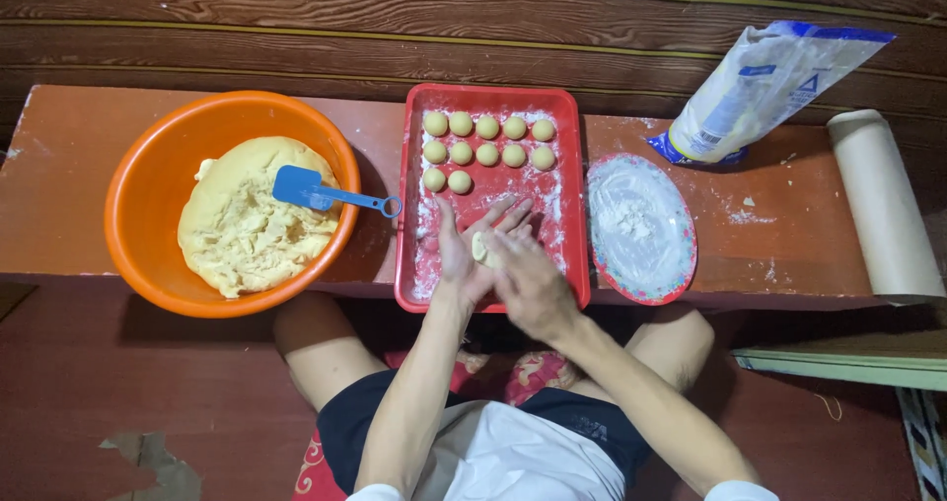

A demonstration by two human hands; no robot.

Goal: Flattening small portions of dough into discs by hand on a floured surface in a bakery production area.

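A small pale lump of dough (480, 248) sits pressed between my two palms above the near part of a red tray (570, 190). My left hand (460, 254) lies underneath with fingers spread toward the tray's middle. My right hand (530, 282) covers the lump from the right. Several round dough balls (487, 139) stand in rows at the far end of the floured tray. To the left, an orange basin (148, 180) holds a large mass of yellow dough (247, 225), with a blue plastic scraper (321, 193) resting on it.
A round plate of white flour (641, 227) lies right of the tray. Behind it leans an open flour bag (760, 87). A roll of brown paper (883, 205) lies at the bench's right end. My knees are under the low wooden bench (59, 185).
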